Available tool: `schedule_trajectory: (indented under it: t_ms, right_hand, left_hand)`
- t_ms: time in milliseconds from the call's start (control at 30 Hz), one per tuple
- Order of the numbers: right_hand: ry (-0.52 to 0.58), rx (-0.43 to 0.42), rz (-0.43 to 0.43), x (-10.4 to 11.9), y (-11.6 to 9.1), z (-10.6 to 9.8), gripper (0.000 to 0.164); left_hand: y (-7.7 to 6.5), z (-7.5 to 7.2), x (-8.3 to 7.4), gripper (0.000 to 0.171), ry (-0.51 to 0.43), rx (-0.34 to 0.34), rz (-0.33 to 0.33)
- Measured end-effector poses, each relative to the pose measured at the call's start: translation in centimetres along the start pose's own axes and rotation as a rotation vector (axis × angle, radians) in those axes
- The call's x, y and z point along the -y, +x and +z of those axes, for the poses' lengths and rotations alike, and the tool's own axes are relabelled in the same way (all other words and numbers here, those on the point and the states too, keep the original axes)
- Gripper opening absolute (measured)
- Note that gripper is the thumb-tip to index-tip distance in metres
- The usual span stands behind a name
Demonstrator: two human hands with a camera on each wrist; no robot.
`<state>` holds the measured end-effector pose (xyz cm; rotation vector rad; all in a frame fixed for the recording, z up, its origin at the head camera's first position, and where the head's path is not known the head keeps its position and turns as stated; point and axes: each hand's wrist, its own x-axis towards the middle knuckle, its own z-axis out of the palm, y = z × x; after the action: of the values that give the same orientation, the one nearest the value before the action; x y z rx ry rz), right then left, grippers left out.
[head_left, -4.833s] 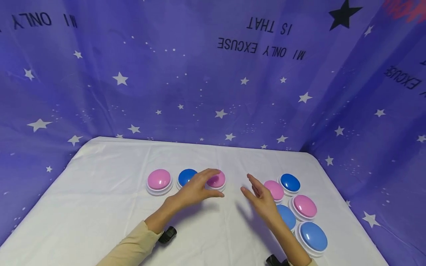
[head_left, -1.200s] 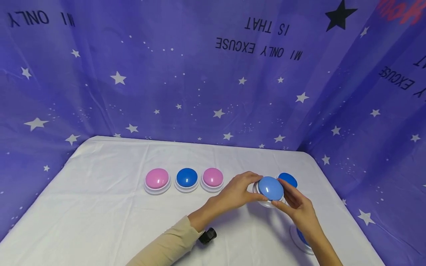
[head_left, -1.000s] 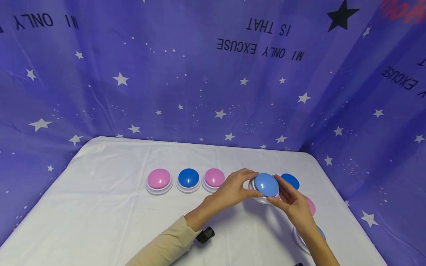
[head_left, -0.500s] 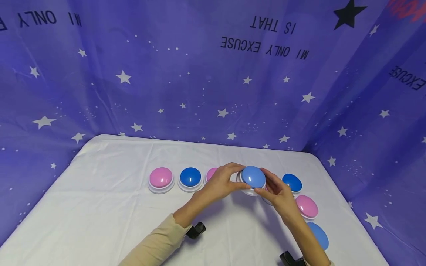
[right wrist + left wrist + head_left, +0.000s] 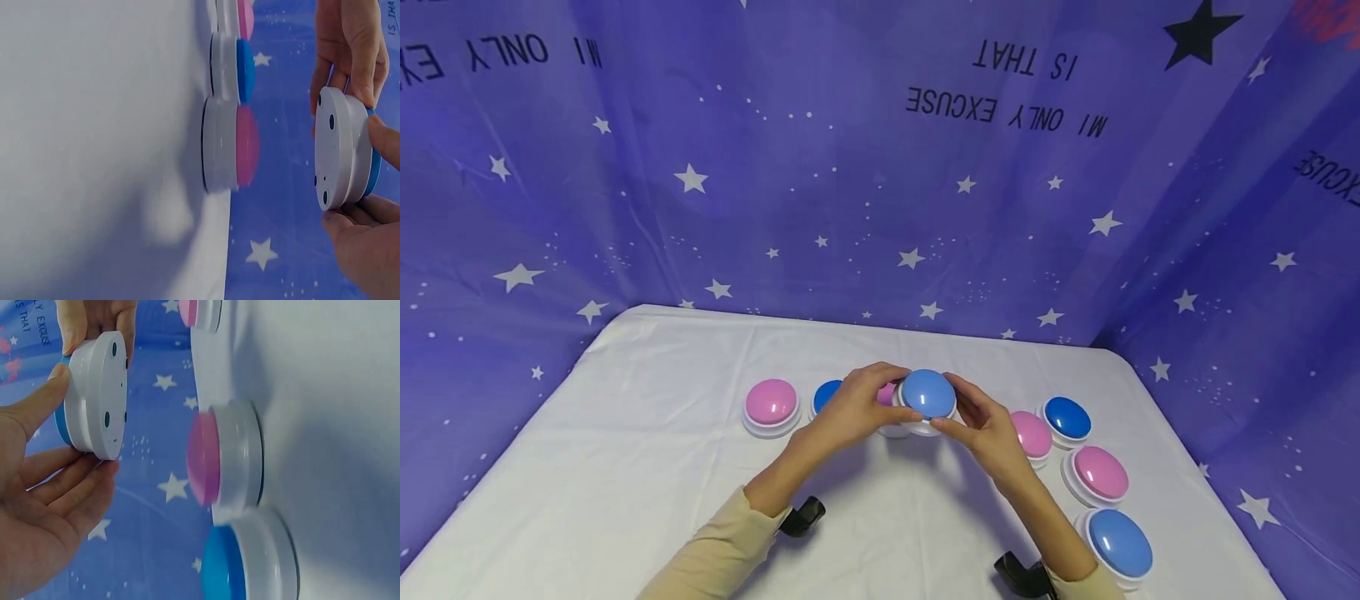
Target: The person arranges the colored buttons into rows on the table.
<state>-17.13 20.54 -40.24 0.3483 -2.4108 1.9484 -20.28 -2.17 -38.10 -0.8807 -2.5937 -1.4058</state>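
Note:
Both hands hold a light-blue push button point(image 5: 928, 393) with a round white base, raised off the table. My left hand point(image 5: 852, 408) grips its left side, thumb at the near edge. My right hand point(image 5: 988, 433) grips the right side in the same manner. Its underside, with dark round feet, shows in the left wrist view, where the white base point(image 5: 94, 397) stands clear of the tabletop. Behind the hands on the table is a row: a pink button point(image 5: 772, 402), a dark blue button point(image 5: 827, 394) partly covered by my left hand, and another pink button point(image 5: 886, 394), mostly hidden.
At the right stand several more buttons: a pink button point(image 5: 1032, 433), a dark blue button point(image 5: 1067, 417), a second pink button point(image 5: 1101, 472) and a light-blue button point(image 5: 1120, 542). The white tablecloth point(image 5: 625, 467) reaches a purple star-printed curtain point(image 5: 820, 183).
Earlier both hands were apart and held nothing. They then lifted a light-blue button from the right cluster and have carried it leftward, in front of the row's right end.

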Motion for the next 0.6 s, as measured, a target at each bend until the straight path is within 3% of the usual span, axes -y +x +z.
schedule_trajectory:
  t_ms: [300, 600]
  right_hand:
    - [0.092, 0.011, -0.032, 0.5, 1.3, 4.3, 0.067]
    - [0.124, 0.077, -0.076, 0.9, 3.4, 8.1, 0.068]
  left_hand:
    - [-1.6, -3.6, 1.4, 0.052, 0.062, -0.011, 0.034]
    - [-2.9, -7.2, 2.9, 0.051, 0.100, 0.007, -0.032]
